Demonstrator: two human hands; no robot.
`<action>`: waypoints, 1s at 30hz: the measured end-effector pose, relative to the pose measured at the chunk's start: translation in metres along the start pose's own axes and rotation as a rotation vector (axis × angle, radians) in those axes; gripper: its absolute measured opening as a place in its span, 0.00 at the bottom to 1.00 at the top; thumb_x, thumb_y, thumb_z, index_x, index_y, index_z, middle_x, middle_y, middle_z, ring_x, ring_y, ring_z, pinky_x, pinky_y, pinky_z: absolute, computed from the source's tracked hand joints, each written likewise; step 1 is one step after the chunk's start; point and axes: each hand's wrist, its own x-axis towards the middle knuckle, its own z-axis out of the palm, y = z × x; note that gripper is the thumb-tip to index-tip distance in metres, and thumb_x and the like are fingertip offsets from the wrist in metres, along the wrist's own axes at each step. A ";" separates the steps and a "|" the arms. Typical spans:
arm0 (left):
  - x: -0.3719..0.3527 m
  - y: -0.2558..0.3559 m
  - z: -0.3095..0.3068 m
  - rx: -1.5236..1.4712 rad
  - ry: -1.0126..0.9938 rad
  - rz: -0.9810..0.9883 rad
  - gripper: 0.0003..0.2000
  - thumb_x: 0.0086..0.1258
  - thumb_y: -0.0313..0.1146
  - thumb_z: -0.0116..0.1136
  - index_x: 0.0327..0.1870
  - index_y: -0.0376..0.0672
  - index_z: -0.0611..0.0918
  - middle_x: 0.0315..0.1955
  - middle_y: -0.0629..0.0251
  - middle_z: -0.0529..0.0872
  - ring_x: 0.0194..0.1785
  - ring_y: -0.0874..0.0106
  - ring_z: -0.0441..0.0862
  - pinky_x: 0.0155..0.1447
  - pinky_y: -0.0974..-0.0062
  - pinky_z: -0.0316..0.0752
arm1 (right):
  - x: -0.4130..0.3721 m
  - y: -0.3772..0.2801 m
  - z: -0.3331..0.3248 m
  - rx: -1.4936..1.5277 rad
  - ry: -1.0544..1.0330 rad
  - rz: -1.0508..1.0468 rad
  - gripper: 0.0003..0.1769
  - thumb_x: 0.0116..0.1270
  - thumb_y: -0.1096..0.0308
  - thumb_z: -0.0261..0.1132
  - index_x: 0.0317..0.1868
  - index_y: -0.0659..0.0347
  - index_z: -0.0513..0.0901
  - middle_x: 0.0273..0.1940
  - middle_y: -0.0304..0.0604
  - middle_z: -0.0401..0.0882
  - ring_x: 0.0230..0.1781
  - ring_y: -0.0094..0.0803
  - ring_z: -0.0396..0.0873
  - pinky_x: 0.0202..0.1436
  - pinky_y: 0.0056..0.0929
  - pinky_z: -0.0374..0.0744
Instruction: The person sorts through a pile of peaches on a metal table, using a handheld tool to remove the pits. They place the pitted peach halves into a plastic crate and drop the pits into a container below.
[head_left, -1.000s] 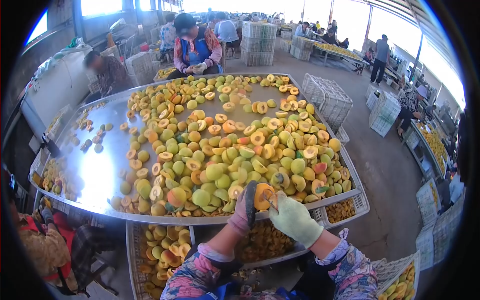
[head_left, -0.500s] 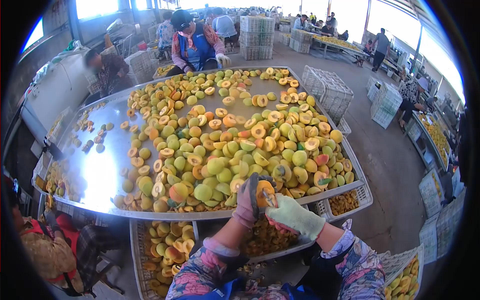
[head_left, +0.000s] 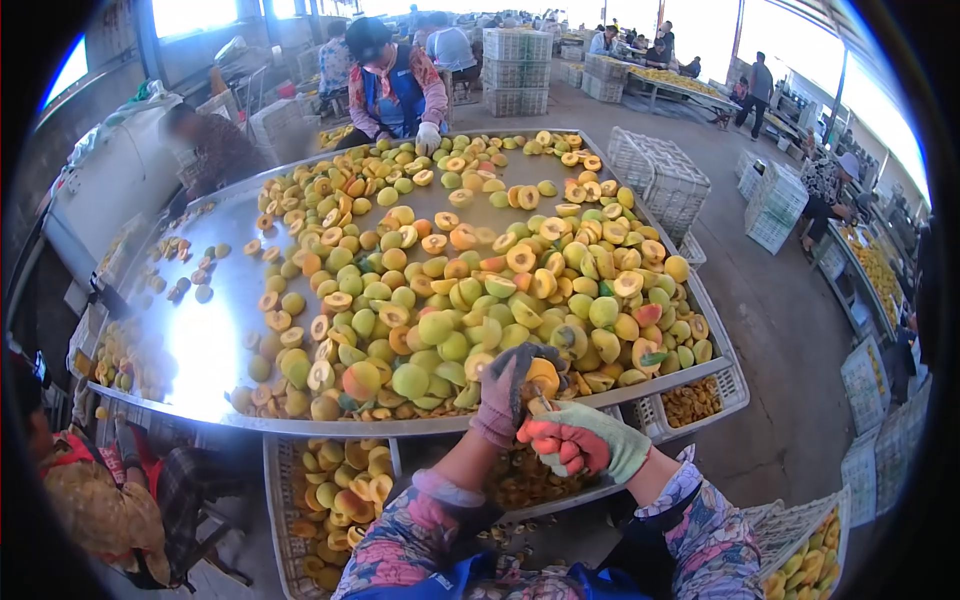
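Head view: metal table (head_left: 150, 340) at left bears cut fruit. Behind it, blue apron (head_left: 408, 92) on a co-worker; small chest mark unreadable. Left hand (head_left: 513, 388) pinches fruit half (head_left: 543, 375) at the near edge. Right hand (head_left: 588, 440), fingers curled, grips thin tool (head_left: 540, 406) against it. White crates (head_left: 668, 185) stand beyond, right.

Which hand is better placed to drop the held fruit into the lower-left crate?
Left, probably: the left hand grips the fruit and is nearer the crate; the right hand holds a tool.
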 end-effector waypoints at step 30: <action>-0.134 0.092 -0.077 1.660 0.182 0.004 0.19 0.67 0.46 0.61 0.53 0.45 0.82 0.46 0.52 0.85 0.51 0.53 0.82 0.57 0.59 0.76 | -0.048 0.042 -0.039 -1.520 0.864 -0.398 0.16 0.65 0.58 0.61 0.42 0.65 0.75 0.29 0.57 0.83 0.36 0.56 0.84 0.42 0.50 0.81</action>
